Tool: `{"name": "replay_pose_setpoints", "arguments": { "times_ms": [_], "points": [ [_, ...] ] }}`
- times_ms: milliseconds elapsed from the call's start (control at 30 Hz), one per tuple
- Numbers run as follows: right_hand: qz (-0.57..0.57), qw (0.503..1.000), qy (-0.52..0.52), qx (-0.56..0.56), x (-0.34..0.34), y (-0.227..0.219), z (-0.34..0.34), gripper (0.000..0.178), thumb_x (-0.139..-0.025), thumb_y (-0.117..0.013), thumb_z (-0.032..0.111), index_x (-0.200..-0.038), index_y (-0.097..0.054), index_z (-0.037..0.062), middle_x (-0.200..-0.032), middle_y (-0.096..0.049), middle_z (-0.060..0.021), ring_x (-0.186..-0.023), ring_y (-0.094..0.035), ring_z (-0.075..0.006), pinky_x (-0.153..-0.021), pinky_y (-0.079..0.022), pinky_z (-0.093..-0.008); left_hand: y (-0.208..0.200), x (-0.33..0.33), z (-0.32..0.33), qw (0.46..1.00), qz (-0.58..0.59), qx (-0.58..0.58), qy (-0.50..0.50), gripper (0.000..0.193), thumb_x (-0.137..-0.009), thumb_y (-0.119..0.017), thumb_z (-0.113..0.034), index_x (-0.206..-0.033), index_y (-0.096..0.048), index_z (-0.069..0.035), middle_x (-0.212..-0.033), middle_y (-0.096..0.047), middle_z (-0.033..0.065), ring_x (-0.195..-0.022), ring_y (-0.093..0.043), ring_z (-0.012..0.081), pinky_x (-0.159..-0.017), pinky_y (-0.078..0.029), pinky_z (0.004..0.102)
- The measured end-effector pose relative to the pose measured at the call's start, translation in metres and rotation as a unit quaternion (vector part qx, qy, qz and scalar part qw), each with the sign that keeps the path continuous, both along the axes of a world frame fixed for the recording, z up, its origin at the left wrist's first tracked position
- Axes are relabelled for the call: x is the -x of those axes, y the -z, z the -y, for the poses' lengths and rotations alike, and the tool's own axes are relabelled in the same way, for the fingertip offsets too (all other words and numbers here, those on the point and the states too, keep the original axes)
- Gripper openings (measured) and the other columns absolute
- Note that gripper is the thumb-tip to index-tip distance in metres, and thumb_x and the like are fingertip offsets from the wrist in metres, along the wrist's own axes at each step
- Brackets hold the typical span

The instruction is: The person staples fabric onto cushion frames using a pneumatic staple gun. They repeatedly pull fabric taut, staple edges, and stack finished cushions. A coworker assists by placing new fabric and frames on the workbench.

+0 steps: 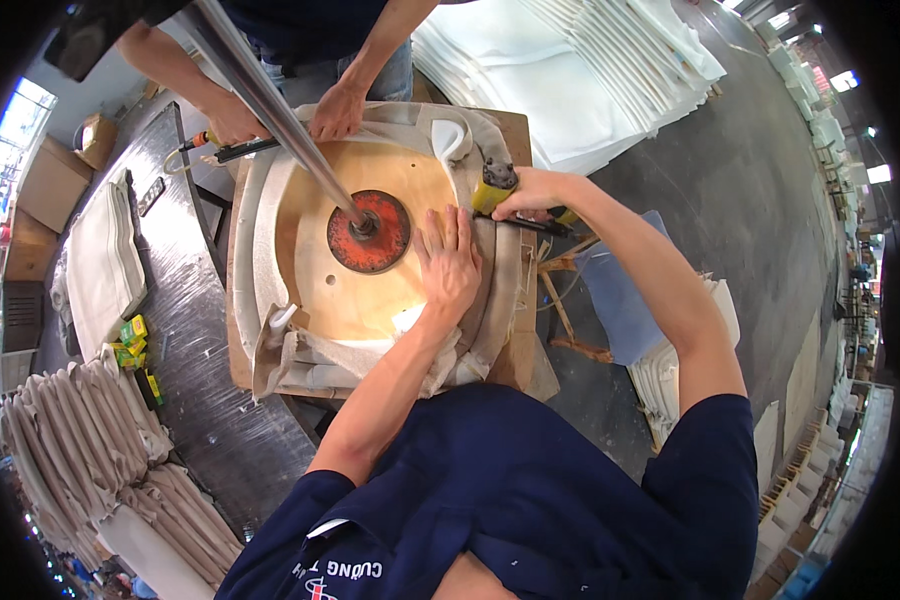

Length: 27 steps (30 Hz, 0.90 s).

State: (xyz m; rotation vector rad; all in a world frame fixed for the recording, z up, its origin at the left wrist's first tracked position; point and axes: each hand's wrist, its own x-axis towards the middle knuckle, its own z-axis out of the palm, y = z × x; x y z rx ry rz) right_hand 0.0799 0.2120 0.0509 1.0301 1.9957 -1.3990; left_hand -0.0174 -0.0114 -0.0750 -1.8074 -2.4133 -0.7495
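My left hand (452, 268) lies flat, fingers stretched out, across the right edge of a pale wooden panel (315, 290) and the fabric beside it. My right hand (538, 192) is wrapped round a yellow and black staple gun (496, 184), its body over the right edge of the work. Greyish-beige fabric (490, 290) is folded in around the panel, with loose flaps at the near left corner. A red round pressing plate (370, 240) on a steel rod (270, 90) bears on the panel's middle. Whether the staple gun's nose touches the fabric is hidden.
Opposite me, a co-worker's hands (338, 110) rest on the far edge, one holding another staple gun (245, 150). White padded sheets (570, 80) are stacked at the far right. Folded beige covers (90, 440) and small green-yellow boxes (132, 345) are on the left table (195, 300).
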Motion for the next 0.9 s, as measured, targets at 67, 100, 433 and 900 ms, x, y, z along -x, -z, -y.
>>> {"name": "replay_pose_setpoints", "arguments": {
  "times_ms": [67,100,433,900],
  "points": [
    [-0.002,1.000,0.009,-0.021,-0.008,0.001,0.013,0.028,-0.089,-0.083,0.029,-0.091,-0.070,0.0044,-0.063,-0.053,-0.0012,-0.049,-0.051,-0.0137,-0.044,-0.043,-0.0324,0.000,0.001,0.004,1.000,0.001,-0.010,0.010,0.066,-0.103,-0.055,-0.022,-0.164,-0.040,-0.002,-0.168,-0.044,0.0194,-0.157,-0.033,0.0465,-0.126,-0.023,0.0657],
    [-0.003,0.999,0.013,-0.031,-0.010,0.001,0.016,0.026,-0.091,-0.082,0.028,-0.093,-0.070,0.0048,-0.062,-0.051,-0.0003,-0.049,-0.049,-0.0131,-0.044,-0.042,-0.0322,0.001,0.002,0.005,1.000,0.001,-0.015,0.015,0.067,-0.102,-0.056,-0.022,-0.163,-0.041,-0.001,-0.168,-0.045,0.0192,-0.157,-0.034,0.0456,-0.126,-0.024,0.0648],
    [-0.109,0.968,-0.015,-0.228,-0.012,-0.019,0.103,0.059,-0.085,-0.090,0.034,-0.131,-0.070,0.0023,-0.112,-0.080,-0.0125,-0.101,-0.074,-0.0241,-0.090,-0.060,-0.0423,0.027,0.055,0.046,0.990,0.018,-0.083,0.113,0.069,-0.082,-0.068,-0.018,-0.146,-0.056,0.004,-0.148,-0.058,0.0272,-0.144,-0.051,0.0421,-0.119,-0.036,0.0609],
    [-0.369,0.905,0.210,-0.038,0.037,-0.127,0.330,0.029,-0.105,-0.069,0.013,-0.130,-0.068,-0.0009,-0.103,-0.069,-0.0034,-0.071,-0.051,-0.0070,-0.067,-0.042,-0.0234,-0.113,0.029,0.202,0.908,0.418,-0.021,-0.013,0.037,-0.104,-0.063,-0.034,-0.127,-0.064,-0.005,-0.082,-0.071,0.0207,-0.087,-0.072,0.0430,-0.073,-0.056,0.0511]
  ]
}}
